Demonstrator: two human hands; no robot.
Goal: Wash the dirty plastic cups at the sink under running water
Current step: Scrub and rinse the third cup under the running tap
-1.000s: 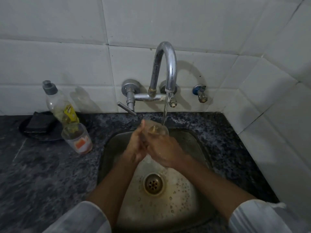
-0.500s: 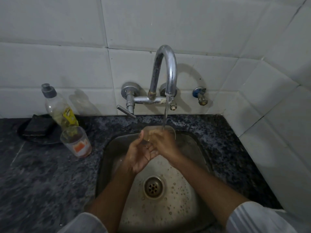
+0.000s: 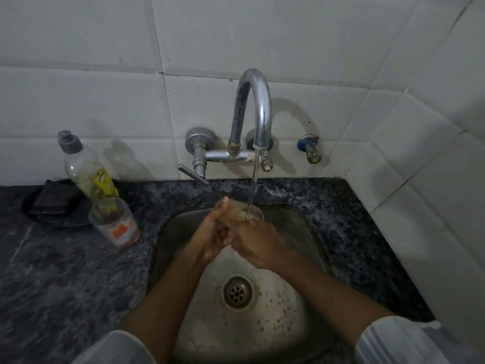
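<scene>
A clear plastic cup [image 3: 245,212] is held over the steel sink [image 3: 299,227], mouth up, under the water stream [image 3: 254,179] falling from the curved tap [image 3: 256,106]. My right hand [image 3: 256,244] wraps around the cup's lower part. My left hand [image 3: 211,236] presses against its left side, thumb up along the rim. Much of the cup is hidden by the fingers. A second clear cup [image 3: 116,223] with an orange label and a reddish residue stands on the counter to the left of the sink.
A dish soap bottle [image 3: 88,169] stands behind the second cup, beside a dark sponge [image 3: 53,198] on a black dish. The drain [image 3: 237,291] sits mid-basin among water drops. A small valve [image 3: 311,149] juts from the tiled wall. A dark granite counter [image 3: 52,279] surrounds the sink.
Both hands stay under the tap with the cup. The cup has been turned in the hands and the left thumb now rests on its rim.
</scene>
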